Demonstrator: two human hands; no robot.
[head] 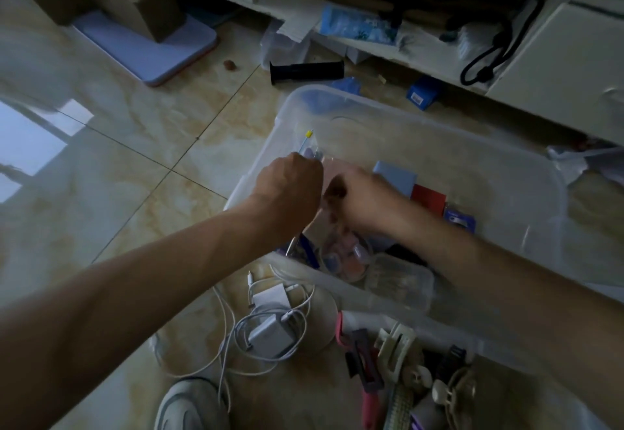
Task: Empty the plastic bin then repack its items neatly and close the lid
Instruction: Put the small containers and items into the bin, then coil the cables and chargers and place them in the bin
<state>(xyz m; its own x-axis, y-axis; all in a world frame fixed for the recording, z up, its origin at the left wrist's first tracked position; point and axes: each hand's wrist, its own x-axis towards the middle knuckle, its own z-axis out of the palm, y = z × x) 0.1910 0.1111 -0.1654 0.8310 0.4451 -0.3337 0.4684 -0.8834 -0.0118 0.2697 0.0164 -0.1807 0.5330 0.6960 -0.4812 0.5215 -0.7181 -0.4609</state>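
On glossy marble tile, both hands (290, 180) (358, 193) pinch a crinkly clear bag (312, 149) over the translucent bin (506, 173).

Glossy marble-look tile floor (135, 146), a clear, smooth plastic bin (506, 193), matt brown cardboard box (135, 1), smooth white plastic charger (270, 335).
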